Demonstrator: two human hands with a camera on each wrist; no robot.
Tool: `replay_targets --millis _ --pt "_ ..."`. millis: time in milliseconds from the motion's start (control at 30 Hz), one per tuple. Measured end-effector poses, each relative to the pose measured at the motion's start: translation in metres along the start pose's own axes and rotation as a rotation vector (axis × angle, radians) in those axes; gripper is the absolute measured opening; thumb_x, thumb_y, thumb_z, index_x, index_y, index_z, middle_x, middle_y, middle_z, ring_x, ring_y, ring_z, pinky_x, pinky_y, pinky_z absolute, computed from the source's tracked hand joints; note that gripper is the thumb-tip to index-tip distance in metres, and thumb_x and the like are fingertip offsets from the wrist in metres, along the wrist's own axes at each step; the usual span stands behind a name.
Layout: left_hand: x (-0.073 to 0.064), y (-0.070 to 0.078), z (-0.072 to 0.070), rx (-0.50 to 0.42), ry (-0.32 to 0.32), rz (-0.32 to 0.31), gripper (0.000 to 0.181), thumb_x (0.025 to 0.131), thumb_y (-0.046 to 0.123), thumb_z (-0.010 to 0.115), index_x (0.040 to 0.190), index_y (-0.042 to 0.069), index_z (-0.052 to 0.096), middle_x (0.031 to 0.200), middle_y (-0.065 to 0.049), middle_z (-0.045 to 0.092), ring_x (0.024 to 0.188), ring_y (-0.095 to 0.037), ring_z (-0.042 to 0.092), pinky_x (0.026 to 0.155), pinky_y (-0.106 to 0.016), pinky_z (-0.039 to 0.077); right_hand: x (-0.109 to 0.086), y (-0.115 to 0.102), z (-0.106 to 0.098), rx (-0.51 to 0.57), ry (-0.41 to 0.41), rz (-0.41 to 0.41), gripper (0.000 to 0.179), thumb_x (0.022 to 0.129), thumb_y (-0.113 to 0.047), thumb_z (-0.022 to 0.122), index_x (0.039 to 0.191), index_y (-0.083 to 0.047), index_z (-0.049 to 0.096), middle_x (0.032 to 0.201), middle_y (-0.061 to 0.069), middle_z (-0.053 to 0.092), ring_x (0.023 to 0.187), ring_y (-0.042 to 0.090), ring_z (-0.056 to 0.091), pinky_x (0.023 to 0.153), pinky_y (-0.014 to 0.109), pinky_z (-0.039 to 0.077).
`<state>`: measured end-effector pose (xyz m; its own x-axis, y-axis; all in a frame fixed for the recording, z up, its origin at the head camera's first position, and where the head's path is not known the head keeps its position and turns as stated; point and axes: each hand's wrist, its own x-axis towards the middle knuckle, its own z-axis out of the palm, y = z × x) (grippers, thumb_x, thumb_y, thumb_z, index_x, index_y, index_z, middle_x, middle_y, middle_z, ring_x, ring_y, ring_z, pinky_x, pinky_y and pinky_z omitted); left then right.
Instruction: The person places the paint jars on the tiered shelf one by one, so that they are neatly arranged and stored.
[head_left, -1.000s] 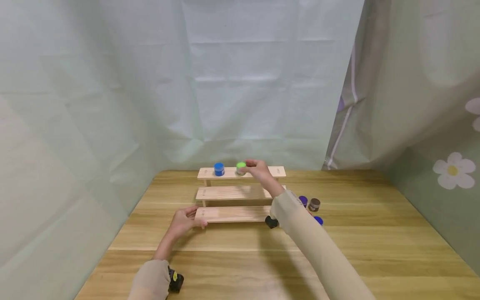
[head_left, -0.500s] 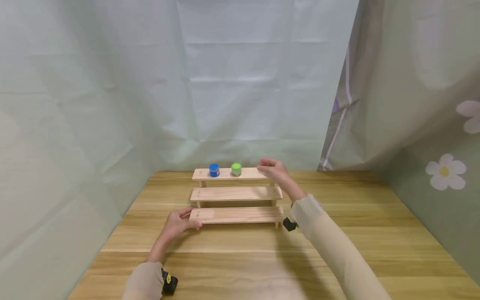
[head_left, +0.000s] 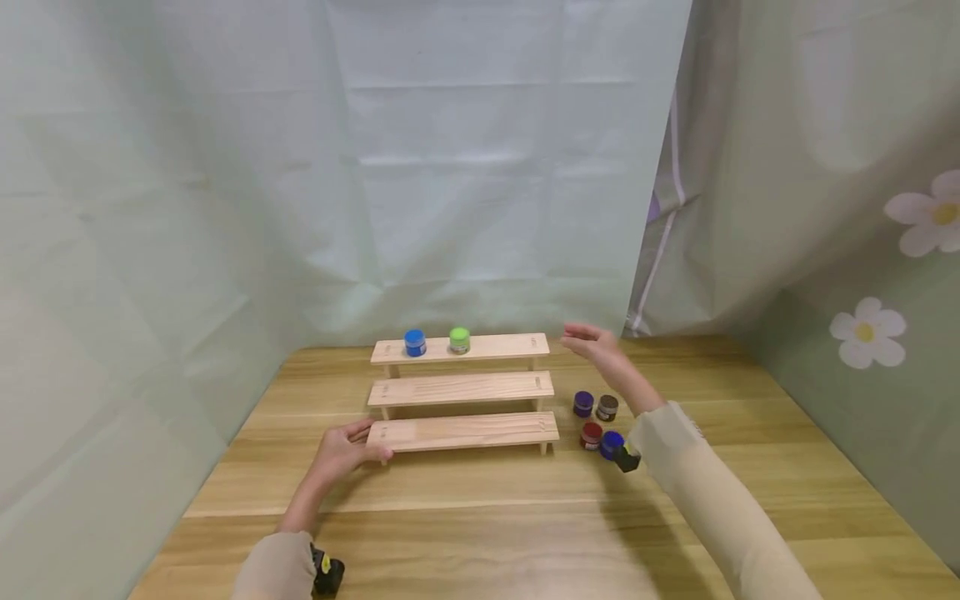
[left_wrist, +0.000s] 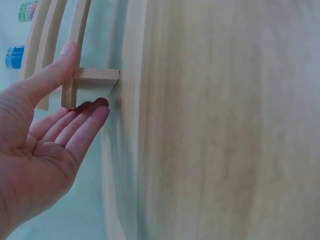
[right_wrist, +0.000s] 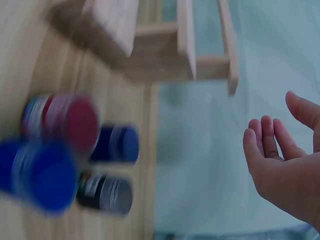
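Observation:
A three-tier wooden display rack (head_left: pixel 465 388) stands on the table. My left hand (head_left: pixel 341 452) holds the left end of its lowest tier; in the left wrist view the thumb (left_wrist: pixel 60 62) lies on the board and the fingers reach behind its end. On the top tier sit a jar with a blue lid (head_left: pixel 415 342) and a jar with a light green lid (head_left: pixel 460 341). My right hand (head_left: pixel 600 346) is in the air right of the top tier, fingers loosely bent around nothing. Below it on the table stand purple (head_left: pixel 583 404), dark brown (head_left: pixel 607 407), red (head_left: pixel 591 435) and dark blue (head_left: pixel 611 444) jars.
The wooden table (head_left: pixel 480 533) meets a pale cloth backdrop (head_left: pixel 487 208) right behind the rack. Another cloth wall with flowers (head_left: pixel 867 333) hangs on the right. Each wrist carries a small black camera, such as the left one (head_left: pixel 327 573).
My right hand has let go of the light green jar, leaving it on the top tier, and moved right, past the rack's end. The left hand keeps its place on the lowest tier.

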<state>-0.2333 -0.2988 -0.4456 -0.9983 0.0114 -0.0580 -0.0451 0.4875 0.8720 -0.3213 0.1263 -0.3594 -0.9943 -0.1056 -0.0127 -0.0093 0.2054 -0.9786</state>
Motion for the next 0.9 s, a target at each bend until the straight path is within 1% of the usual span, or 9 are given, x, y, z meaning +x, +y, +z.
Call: replay_targets --millis 100,167,267,367,467,633,700,800,900 --pt "0.001 0.001 0.001 -0.002 0.003 -0.001 0.081 0.075 0.02 0.085 0.137 -0.012 0.046 0.14 -0.028 0.05 0.133 -0.041 0.048 0.107 -0.044 0.046 -0.007 0.01 -0.022 0.016 0.015 0.013 0.051 0.098 -0.014 0.057 0.143 0.003 0.043 0.146 0.024 0.046 0.124 0.021 0.057 0.116 0.041 0.038" --pt "0.001 0.002 0.002 -0.004 -0.002 0.001 0.081 0.075 0.02 0.085 0.137 -0.013 0.046 0.14 -0.029 0.049 0.132 -0.042 0.048 0.106 -0.045 0.047 -0.012 0.018 -0.033 0.038 0.02 0.022 0.051 0.099 -0.014 0.057 0.143 0.006 0.041 0.148 0.024 0.044 0.126 0.021 0.056 0.117 0.041 0.037" --pt "0.0 0.002 0.002 -0.007 -0.004 -0.007 0.081 0.075 0.02 0.085 0.138 -0.013 0.045 0.14 -0.029 0.049 0.133 -0.042 0.047 0.106 -0.044 0.047 -0.02 0.03 -0.046 0.052 0.014 0.034 0.053 0.1 -0.015 0.055 0.144 0.009 0.038 0.15 0.025 0.04 0.134 0.029 0.05 0.118 0.043 0.034" --pt "-0.001 0.001 0.001 -0.003 -0.001 -0.013 0.081 0.076 0.021 0.085 0.139 -0.011 0.045 0.142 -0.026 0.048 0.134 -0.04 0.047 0.107 -0.043 0.046 -0.025 0.041 -0.054 0.056 0.011 0.059 0.053 0.1 -0.014 0.053 0.144 0.01 0.036 0.151 0.027 0.037 0.14 0.036 0.04 0.119 0.043 0.032" --pt "-0.003 0.001 0.0 0.0 -0.002 -0.007 0.081 0.076 0.022 0.084 0.14 -0.011 0.044 0.144 -0.026 0.047 0.135 -0.041 0.045 0.108 -0.044 0.045 -0.027 0.051 -0.056 0.054 0.014 0.088 0.053 0.1 -0.013 0.053 0.145 0.01 0.036 0.152 0.029 0.035 0.141 0.037 0.039 0.12 0.042 0.032" --pt "-0.005 -0.001 -0.001 0.009 -0.011 -0.006 0.082 0.078 0.023 0.083 0.141 -0.01 0.043 0.145 -0.026 0.045 0.136 -0.042 0.044 0.11 -0.047 0.042 -0.028 0.065 -0.054 0.03 0.025 0.111 0.052 0.099 -0.012 0.056 0.143 0.011 0.038 0.15 0.03 0.038 0.135 0.032 0.048 0.118 0.041 0.034" --pt "-0.005 -0.002 -0.001 0.008 -0.008 -0.009 0.082 0.078 0.024 0.083 0.141 -0.009 0.043 0.145 -0.025 0.046 0.136 -0.04 0.044 0.11 -0.047 0.042 -0.028 0.069 -0.054 0.012 0.02 0.11 0.053 0.098 -0.01 0.056 0.142 0.012 0.038 0.149 0.031 0.038 0.135 0.033 0.048 0.117 0.041 0.035" --pt "-0.003 -0.002 -0.001 0.006 -0.004 -0.007 0.082 0.078 0.025 0.083 0.141 -0.009 0.043 0.144 -0.024 0.047 0.136 -0.039 0.045 0.11 -0.046 0.042 -0.028 0.076 -0.053 0.002 0.013 0.114 0.052 0.098 -0.008 0.054 0.143 0.012 0.036 0.149 0.033 0.037 0.138 0.039 0.043 0.117 0.042 0.034" --pt "-0.003 -0.002 0.0 0.011 -0.01 0.0 0.082 0.078 0.025 0.083 0.14 -0.01 0.043 0.143 -0.025 0.048 0.135 -0.04 0.046 0.11 -0.047 0.042 -0.03 0.084 -0.054 -0.028 0.006 0.123 0.052 0.098 -0.007 0.053 0.143 0.012 0.035 0.148 0.033 0.037 0.138 0.041 0.042 0.118 0.044 0.033"
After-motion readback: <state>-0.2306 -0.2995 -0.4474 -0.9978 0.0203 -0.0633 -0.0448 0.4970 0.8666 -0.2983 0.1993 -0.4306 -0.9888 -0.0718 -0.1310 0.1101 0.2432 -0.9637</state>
